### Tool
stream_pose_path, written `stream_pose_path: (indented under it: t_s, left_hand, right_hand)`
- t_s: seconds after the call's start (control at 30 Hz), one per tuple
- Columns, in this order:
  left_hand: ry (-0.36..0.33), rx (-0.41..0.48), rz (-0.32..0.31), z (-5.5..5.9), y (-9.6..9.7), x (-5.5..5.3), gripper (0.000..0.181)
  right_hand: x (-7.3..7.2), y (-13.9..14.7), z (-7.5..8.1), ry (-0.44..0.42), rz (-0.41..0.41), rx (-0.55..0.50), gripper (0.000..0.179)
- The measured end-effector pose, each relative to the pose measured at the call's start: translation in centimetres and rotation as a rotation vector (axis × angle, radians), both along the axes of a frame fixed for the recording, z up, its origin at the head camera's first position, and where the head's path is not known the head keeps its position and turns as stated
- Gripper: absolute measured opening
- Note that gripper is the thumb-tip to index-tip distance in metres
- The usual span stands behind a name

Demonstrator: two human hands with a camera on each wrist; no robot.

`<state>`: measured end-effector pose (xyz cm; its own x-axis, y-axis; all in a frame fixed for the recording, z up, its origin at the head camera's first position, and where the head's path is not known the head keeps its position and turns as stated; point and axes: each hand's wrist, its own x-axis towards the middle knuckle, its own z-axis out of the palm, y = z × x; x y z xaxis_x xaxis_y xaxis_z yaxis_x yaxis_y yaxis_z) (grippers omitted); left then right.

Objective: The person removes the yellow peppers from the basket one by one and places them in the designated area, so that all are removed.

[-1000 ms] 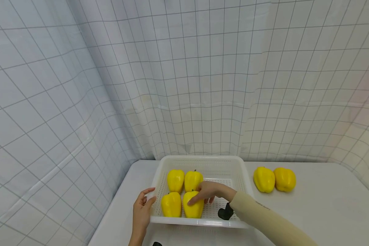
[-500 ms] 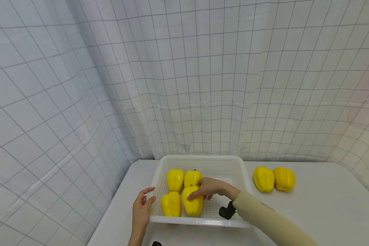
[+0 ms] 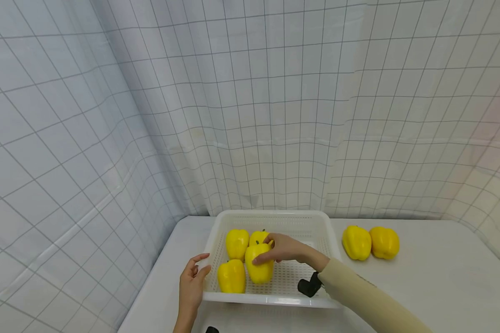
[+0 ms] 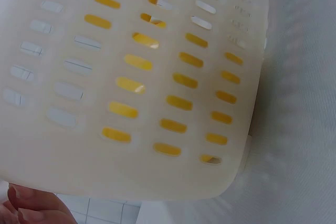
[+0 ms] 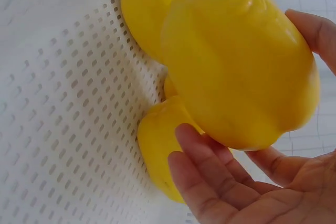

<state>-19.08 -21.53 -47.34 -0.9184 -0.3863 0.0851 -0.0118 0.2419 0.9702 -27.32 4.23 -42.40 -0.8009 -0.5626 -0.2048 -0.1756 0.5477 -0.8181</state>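
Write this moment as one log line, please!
right hand: holds yellow pepper; left hand: at basket rim; inside: three more peppers; table: two peppers

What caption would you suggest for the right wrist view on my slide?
Yellow bell pepper in the right grip, with other peppers behind it in a perforated white basket.
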Motion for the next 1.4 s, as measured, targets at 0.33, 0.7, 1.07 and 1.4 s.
stream_pose_path:
  t_s: [0.33, 0.7, 1.07, 1.4]
  left_hand:
    - [-0.003, -0.005, 0.004, 0.1, 0.0, 0.1, 0.028]
    - [-0.005, -0.01, 0.009, 0.1, -0.1, 0.0, 0.028]
    - [0.003, -0.001, 0.004, -0.1, 0.0, 0.1, 0.028]
    - [0.01, -0.007, 0.005, -0.1, 0.0, 0.1, 0.028]
  right_hand:
    - [0.2, -0.3, 0.5, 0.076, -0.061, -0.076, 0.066]
    - [0.7, -0.3, 1.1, 0.155, -0.13, -0.159, 0.063]
    - [1.3, 0.3, 2.4, 0.216, -0.202, -0.262, 0.062]
    - [1.9, 0.9, 2.9, 0.338, -0.333, -0.299, 0.061]
